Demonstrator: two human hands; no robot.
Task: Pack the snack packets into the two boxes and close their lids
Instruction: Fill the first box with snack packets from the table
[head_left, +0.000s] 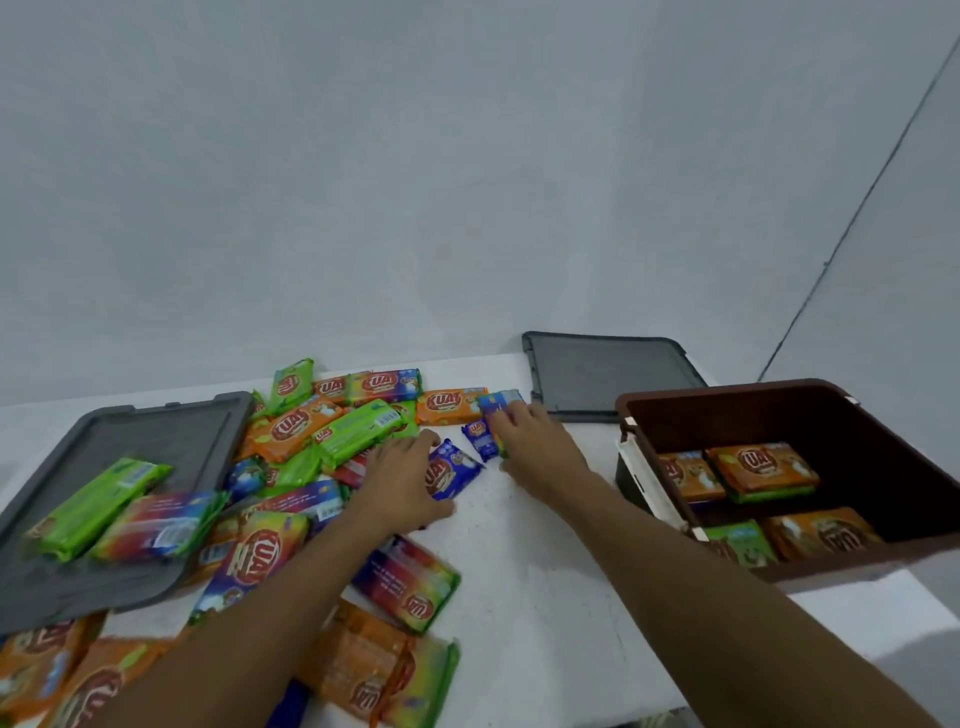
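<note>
Many snack packets (311, 436) in orange, green and blue lie heaped on the white table (530, 561) at the left and centre. My left hand (400, 478) rests with spread fingers on a small blue packet (451, 470). My right hand (535, 441) grips a light blue packet (500, 402) at the far edge of the heap, beside another small blue packet (480, 439). A brown box (779, 410) stands open at the right with several orange and green packets (761, 470) inside.
A grey lid (608, 374) lies flat behind the brown box, against the white wall. A second grey lid (130, 441) lies at the left with two packets on it. The table's right edge runs just below the brown box.
</note>
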